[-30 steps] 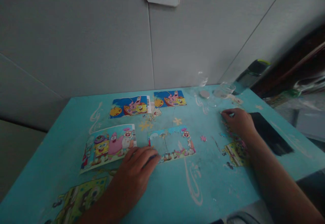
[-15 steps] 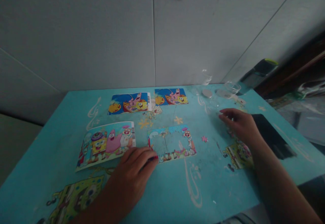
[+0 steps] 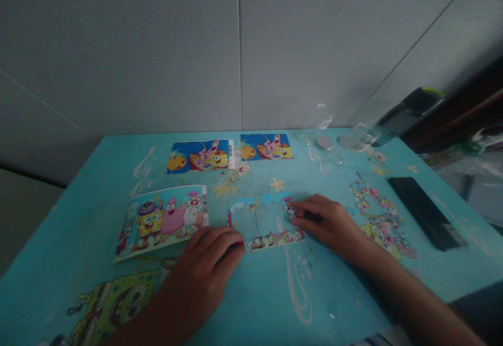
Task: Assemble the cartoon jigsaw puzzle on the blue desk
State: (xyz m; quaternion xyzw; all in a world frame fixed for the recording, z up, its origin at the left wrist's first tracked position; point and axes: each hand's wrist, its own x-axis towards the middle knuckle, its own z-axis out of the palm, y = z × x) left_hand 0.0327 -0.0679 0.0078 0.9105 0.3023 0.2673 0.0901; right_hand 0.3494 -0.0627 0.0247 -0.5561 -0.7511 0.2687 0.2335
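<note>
A partly assembled jigsaw (image 3: 271, 240) lies on the blue table; its border is joined and its middle is bare. My left hand (image 3: 214, 262) rests at its lower left corner, with fingers closed round something red, too small to name. At the right edge of the frame, my right hand (image 3: 326, 223) pinches its thumb and fingers together near a small piece; whether it grips that piece is unclear. Left of the jigsaw lies a matching picture card (image 3: 168, 218). Loose puzzle pieces (image 3: 383, 220) are heaped on the right.
Behind are a blue picture card (image 3: 202, 156) and a finished blue puzzle (image 3: 267, 147). Clear plastic containers (image 3: 365, 134) and a round lid (image 3: 324, 142) stand at the back right. A black phone-like object (image 3: 426, 212) lies right of the pieces.
My right hand has moved left from above the table's right side to the jigsaw's right edge, uncovering the loose pieces. My left hand stays in place. The view has tilted slightly down.
</note>
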